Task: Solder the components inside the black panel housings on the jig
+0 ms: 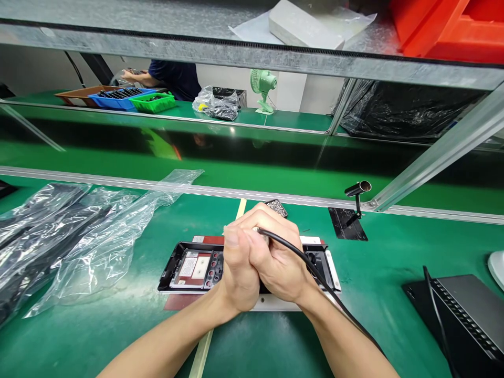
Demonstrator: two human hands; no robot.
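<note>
At your far left, black parts lie in clear bags (pixel 43 231), and a long clear sleeve (pixel 112 257) stretches beside them towards the rail (pixel 220 193). Beyond the rail, a co-worker (pixel 173 79) stands by a blue bin (pixel 118 100) and a green bin (pixel 153 104). Near the middle of your bench (pixel 98 336), the black case (pixel 213 269) lies flat on a red and white base (pixel 281 303), its left end showing a window and a group of round holes. A pale strip (pixel 201 354) runs out from under the base towards you. Your left hand (pixel 240 268) is closed above the middle of the case, pressed against your right; you cannot tell from here what it grips. Your right hand (pixel 281 254) is wrapped round the end of a black cable (pixel 311 266), and whatever lies inside both hands is hidden. A small dish (pixel 276 208) of metal bits sits just behind your knuckles. The cable trails rightward over your right forearm. Further right, a tube holder (pixel 357 190) stands on the bench, and a slotted black unit (pixel 464 310) lies near the right edge.
</note>
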